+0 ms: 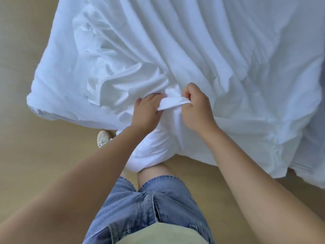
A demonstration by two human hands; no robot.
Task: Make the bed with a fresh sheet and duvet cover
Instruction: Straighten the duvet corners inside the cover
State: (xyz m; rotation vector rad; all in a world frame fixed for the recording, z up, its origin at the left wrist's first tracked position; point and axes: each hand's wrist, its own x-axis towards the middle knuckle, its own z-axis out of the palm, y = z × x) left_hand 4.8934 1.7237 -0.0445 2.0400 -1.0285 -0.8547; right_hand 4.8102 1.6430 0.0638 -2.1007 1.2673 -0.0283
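Observation:
A white duvet cover [175, 55] lies rumpled over the bed, with long folds running away from me and a bunched corner hanging over the near edge. My left hand [146, 111] grips a fold of the white cloth at that edge. My right hand [197, 106] pinches a flat strip of the same cloth just beside it, fingers curled round it. The two hands are almost touching. I cannot tell the duvet from the sheet under the cover.
Tan floor [35, 164] surrounds the bed on the left and near side. My legs in denim shorts [151, 205] stand against the bed edge, and one pale shoe [103, 138] shows beneath the hanging cloth.

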